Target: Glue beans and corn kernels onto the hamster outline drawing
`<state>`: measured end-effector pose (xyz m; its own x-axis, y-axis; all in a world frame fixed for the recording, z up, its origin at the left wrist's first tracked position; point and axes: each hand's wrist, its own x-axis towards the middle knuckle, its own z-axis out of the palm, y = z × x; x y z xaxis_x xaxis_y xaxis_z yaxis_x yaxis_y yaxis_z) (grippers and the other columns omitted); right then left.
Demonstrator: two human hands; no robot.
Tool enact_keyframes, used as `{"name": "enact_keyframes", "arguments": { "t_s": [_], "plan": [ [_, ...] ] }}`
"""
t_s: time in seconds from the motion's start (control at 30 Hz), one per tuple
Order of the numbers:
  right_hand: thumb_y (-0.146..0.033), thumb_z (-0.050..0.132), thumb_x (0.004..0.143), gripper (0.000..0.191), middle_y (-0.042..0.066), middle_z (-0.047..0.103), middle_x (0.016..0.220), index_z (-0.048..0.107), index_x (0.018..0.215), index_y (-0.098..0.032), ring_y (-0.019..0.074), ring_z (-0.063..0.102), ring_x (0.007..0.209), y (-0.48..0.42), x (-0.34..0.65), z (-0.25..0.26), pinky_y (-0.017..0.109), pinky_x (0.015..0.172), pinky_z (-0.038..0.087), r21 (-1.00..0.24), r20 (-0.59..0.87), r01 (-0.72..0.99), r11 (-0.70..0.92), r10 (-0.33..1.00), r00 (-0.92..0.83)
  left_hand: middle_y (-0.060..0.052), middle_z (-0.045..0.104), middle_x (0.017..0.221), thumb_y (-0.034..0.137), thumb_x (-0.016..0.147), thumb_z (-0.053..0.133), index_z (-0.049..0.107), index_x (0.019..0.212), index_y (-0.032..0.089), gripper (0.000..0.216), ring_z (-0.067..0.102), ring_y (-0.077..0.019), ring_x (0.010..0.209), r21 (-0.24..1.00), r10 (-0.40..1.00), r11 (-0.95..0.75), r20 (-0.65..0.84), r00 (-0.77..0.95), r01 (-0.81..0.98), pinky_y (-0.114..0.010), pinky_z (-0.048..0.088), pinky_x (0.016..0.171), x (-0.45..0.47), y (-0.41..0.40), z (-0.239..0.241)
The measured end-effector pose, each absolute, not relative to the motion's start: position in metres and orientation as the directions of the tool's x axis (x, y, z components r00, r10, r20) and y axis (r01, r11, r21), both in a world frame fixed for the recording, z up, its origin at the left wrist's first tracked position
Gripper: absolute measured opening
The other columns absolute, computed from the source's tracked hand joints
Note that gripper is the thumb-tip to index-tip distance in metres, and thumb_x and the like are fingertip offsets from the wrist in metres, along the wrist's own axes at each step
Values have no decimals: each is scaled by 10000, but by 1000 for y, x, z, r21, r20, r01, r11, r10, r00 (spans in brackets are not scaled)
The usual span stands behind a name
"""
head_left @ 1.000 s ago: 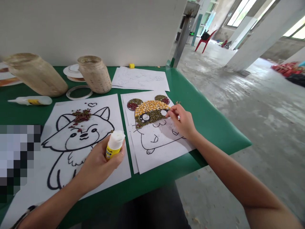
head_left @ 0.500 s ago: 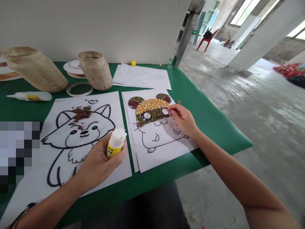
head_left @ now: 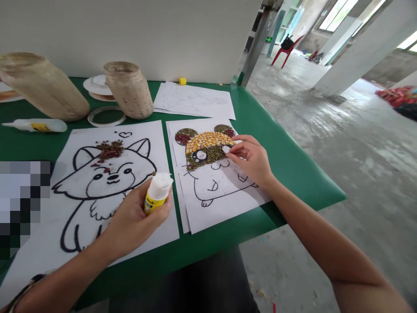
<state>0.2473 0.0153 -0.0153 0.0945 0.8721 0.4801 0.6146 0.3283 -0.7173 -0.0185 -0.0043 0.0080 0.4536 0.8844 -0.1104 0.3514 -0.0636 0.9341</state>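
Note:
My left hand [head_left: 140,215] is wrapped round a glue stick [head_left: 157,194] with a yellow label, its white end up, above the fox drawing [head_left: 112,221]. A heap of red and green beans [head_left: 110,150] lies on the fox's forehead. My right hand [head_left: 250,158] is over the hamster drawing [head_left: 221,202], thumb and forefinger closed near its right eye. Whatever they pinch is too small to make out. Yellow corn kernels [head_left: 208,140] cover the hamster's head top, green beans [head_left: 213,154] surround the eyes, and red and green beans fill the ears.
Two cloudy jars [head_left: 130,91] stand behind the drawings on the green table [head_left: 280,161]. Nearby are a tape roll [head_left: 106,116], a glue bottle [head_left: 39,125], a yellow cap [head_left: 182,81] and more drawn sheets [head_left: 195,101]. A red chair [head_left: 287,53] is on the floor beyond.
The view has shifted slightly. My right hand's fingers have moved a little at the hamster's right eye, with the forefinger raised more. My left hand still holds the glue stick.

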Motion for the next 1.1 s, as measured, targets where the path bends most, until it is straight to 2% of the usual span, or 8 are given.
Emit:
{"name": "enact_keyframes", "arguments": {
  "t_s": [0.2, 0.37, 0.53, 0.73, 0.83, 0.93, 1.1],
  "plan": [
    [-170, 619, 710, 52, 56, 610, 886, 600, 664, -183, 146, 617, 753, 17, 251, -14, 312, 650, 569, -533, 568, 767, 359, 823, 9, 61, 404, 481, 271, 653, 489, 444, 615, 208, 86, 365, -68, 385, 931, 886, -47, -129, 445, 363, -186, 307, 351, -20, -6, 7],
    [-202, 595, 755, 76, 58, 641, 895, 654, 706, -201, 187, 612, 876, 20, 254, -18, 381, 811, 504, -391, 589, 825, 409, 800, -117, 64, 396, 475, 263, 639, 495, 436, 602, 207, 89, 374, -71, 389, 931, 887, -26, -146, 438, 363, -186, 315, 354, -20, -6, 6],
    [-213, 516, 805, 159, 52, 635, 934, 667, 758, -219, 182, 601, 892, 19, 255, -19, 373, 826, 472, -378, 527, 829, 412, 832, -173, 70, 390, 465, 252, 642, 485, 429, 598, 207, 85, 353, -63, 379, 939, 890, -33, -128, 437, 341, -178, 305, 352, -18, -6, 8],
    [-203, 565, 756, 56, 32, 593, 818, 607, 792, -202, 150, 570, 721, 20, 253, -17, 337, 720, 470, -439, 521, 816, 377, 846, -110, 65, 391, 471, 266, 634, 492, 429, 602, 205, 93, 357, -64, 386, 937, 883, -11, -155, 443, 349, -178, 302, 355, -20, -5, 6],
    [-200, 571, 745, 7, 22, 576, 771, 576, 740, -201, 144, 548, 691, 21, 253, -17, 332, 709, 454, -466, 525, 810, 356, 848, -71, 61, 399, 477, 260, 634, 495, 431, 601, 205, 91, 360, -67, 388, 938, 882, -17, -149, 446, 347, -181, 306, 359, -21, -6, 6],
    [-225, 546, 770, 112, 18, 563, 734, 562, 661, -211, 154, 539, 723, 21, 253, -17, 334, 717, 440, -475, 530, 808, 349, 846, -53, 59, 402, 487, 265, 634, 496, 434, 600, 207, 92, 363, -71, 390, 940, 887, -16, -144, 438, 341, -188, 308, 360, -20, -7, 7],
    [-238, 507, 797, 182, 15, 553, 691, 589, 637, -211, 132, 500, 635, 20, 253, -17, 307, 636, 426, -472, 513, 815, 335, 857, -55, 61, 402, 473, 254, 635, 494, 436, 599, 211, 81, 359, -73, 383, 942, 884, -21, -139, 446, 334, -188, 308, 357, -20, -5, 6]
  ]
}}
